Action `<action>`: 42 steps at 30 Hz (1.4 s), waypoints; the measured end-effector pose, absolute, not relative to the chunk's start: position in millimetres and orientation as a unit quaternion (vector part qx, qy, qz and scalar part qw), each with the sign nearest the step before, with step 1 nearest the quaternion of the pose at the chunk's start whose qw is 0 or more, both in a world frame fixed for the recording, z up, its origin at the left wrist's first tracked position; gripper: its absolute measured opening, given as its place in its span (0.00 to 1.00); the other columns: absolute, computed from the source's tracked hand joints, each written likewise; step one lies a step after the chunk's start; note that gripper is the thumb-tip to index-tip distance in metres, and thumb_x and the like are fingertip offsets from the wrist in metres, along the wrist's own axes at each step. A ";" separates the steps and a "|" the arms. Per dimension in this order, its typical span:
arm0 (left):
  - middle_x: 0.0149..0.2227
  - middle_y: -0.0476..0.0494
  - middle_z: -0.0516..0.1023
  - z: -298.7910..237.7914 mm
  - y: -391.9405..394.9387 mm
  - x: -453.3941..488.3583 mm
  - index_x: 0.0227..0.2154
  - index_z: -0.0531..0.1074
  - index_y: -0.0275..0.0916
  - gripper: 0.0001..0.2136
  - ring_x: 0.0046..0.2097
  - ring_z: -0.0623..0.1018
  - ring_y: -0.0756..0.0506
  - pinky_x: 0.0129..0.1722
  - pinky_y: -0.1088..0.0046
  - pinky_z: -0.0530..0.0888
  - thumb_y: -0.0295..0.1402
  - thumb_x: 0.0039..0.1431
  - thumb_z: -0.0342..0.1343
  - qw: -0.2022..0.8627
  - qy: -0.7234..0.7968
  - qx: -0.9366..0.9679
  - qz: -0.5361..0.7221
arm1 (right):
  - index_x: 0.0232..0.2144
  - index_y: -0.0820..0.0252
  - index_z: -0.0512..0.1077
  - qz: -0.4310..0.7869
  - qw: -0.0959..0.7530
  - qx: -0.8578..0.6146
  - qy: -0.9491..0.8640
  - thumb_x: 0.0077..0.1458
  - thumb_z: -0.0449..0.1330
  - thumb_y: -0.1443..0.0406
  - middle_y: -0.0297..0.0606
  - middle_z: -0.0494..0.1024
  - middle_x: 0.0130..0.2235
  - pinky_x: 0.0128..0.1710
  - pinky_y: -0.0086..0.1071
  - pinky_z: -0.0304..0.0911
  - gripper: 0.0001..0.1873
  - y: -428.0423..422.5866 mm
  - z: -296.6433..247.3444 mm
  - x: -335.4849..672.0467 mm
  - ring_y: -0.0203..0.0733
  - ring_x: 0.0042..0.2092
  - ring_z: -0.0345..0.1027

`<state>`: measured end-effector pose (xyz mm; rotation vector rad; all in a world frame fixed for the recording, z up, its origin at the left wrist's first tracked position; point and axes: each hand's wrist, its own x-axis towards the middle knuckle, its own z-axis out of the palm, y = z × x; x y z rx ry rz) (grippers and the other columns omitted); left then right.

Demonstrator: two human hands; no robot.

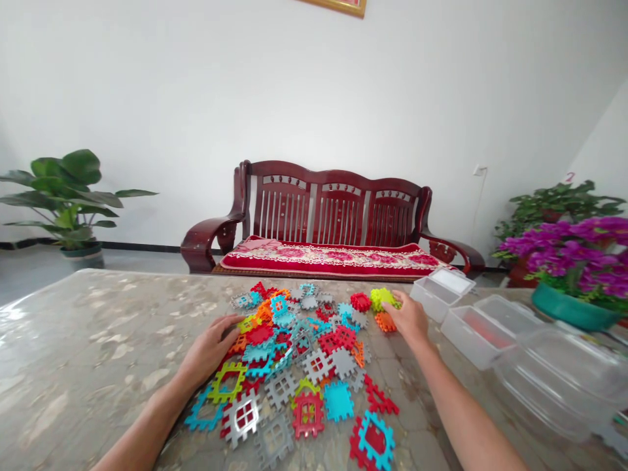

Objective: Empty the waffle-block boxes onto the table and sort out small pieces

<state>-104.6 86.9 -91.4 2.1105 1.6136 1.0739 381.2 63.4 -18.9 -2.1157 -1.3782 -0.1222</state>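
A loose heap of interlocking plastic building tiles [279,353] in red, blue, grey, orange and yellow-green covers the middle of the table. At the heap's left edge, my left hand [216,343] has its thumb and fingers closed at a yellow-green window tile [250,323]. On the right, my right hand [409,315] grips yellow-green tiles [381,298] that look stacked, between thumb and fingers. Just below them lies an orange tile stack [385,321], and a red tile stack [360,301] is to the left. Nearest me is a blue frame tile [377,439] overlapping a red one.
Clear plastic boxes [473,340] stand along the table's right side, one with something red in it. Behind them is a teal pot [572,307] of purple flowers. A wooden bench [338,203] with a red cover stands beyond the patterned table [98,353].
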 end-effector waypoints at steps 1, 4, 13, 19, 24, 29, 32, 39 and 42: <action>0.51 0.40 0.80 -91.1 87.0 -104.7 0.47 0.78 0.41 0.21 0.53 0.77 0.38 0.58 0.59 0.70 0.46 0.58 0.49 0.138 0.558 0.730 0.369 | 0.53 0.53 0.74 -0.055 0.284 -0.809 -0.512 0.53 0.61 0.52 0.42 0.82 0.46 0.43 0.39 0.67 0.26 66.0 -19.2 382.4 0.53 0.46 0.75; 0.51 0.41 0.80 -89.4 86.1 -104.4 0.46 0.78 0.42 0.21 0.53 0.77 0.38 0.58 0.59 0.71 0.45 0.57 0.49 0.140 0.561 0.729 0.366 | 0.53 0.51 0.74 -0.087 0.254 -0.820 -0.505 0.54 0.61 0.50 0.42 0.82 0.44 0.41 0.39 0.66 0.26 73.4 -18.9 381.9 0.53 0.45 0.75; 0.51 0.42 0.79 -90.1 85.2 -103.8 0.47 0.77 0.42 0.20 0.54 0.77 0.39 0.59 0.59 0.69 0.45 0.58 0.49 0.144 0.569 0.725 0.360 | 0.50 0.54 0.77 -0.132 0.286 -0.789 -0.528 0.58 0.58 0.54 0.43 0.82 0.45 0.44 0.40 0.62 0.21 73.9 -19.9 370.1 0.52 0.45 0.72; 0.50 0.43 0.80 -88.7 83.6 -102.0 0.49 0.76 0.42 0.20 0.53 0.77 0.39 0.57 0.60 0.70 0.44 0.60 0.47 0.165 0.568 0.732 0.339 | 0.41 0.57 0.79 -0.081 0.341 -0.688 -0.635 0.57 0.56 0.59 0.43 0.82 0.45 0.51 0.41 0.61 0.16 65.2 -24.2 343.3 0.50 0.48 0.71; 0.49 0.43 0.81 -90.5 83.6 -102.2 0.47 0.77 0.43 0.20 0.52 0.77 0.39 0.57 0.60 0.71 0.45 0.60 0.48 0.169 0.564 0.732 0.344 | 0.41 0.55 0.79 0.055 0.298 -0.633 -0.713 0.56 0.55 0.65 0.39 0.82 0.45 0.50 0.37 0.64 0.14 55.7 -12.7 312.5 0.46 0.48 0.73; 0.48 0.44 0.81 -86.6 82.1 -99.8 0.44 0.78 0.42 0.18 0.51 0.78 0.40 0.56 0.61 0.71 0.43 0.59 0.48 0.164 0.561 0.731 0.352 | 0.42 0.54 0.78 0.100 0.169 -0.639 -0.744 0.52 0.60 0.64 0.39 0.82 0.44 0.45 0.35 0.65 0.14 37.5 1.3 296.7 0.47 0.47 0.74; 0.47 0.44 0.82 -83.0 80.4 -98.1 0.43 0.78 0.42 0.18 0.51 0.79 0.39 0.56 0.62 0.72 0.43 0.58 0.49 0.161 0.561 0.731 0.354 | 0.43 0.55 0.77 0.099 0.107 -0.638 -0.756 0.48 0.63 0.63 0.40 0.80 0.47 0.45 0.35 0.63 0.17 28.8 4.7 293.9 0.50 0.49 0.73; 0.47 0.44 0.82 -80.8 79.1 -97.6 0.43 0.78 0.42 0.18 0.50 0.79 0.40 0.55 0.62 0.72 0.43 0.59 0.48 0.157 0.562 0.735 0.347 | 0.43 0.54 0.75 0.074 0.066 -0.647 -0.756 0.45 0.63 0.66 0.39 0.80 0.46 0.42 0.32 0.60 0.19 24.2 4.9 288.6 0.48 0.48 0.72; 0.47 0.45 0.82 -82.0 79.4 -98.0 0.43 0.78 0.43 0.17 0.51 0.78 0.40 0.56 0.62 0.72 0.43 0.59 0.48 0.158 0.560 0.735 0.349 | 0.42 0.55 0.74 0.056 0.052 -0.650 -0.756 0.46 0.63 0.67 0.39 0.79 0.45 0.41 0.32 0.59 0.17 23.6 5.3 286.4 0.49 0.47 0.72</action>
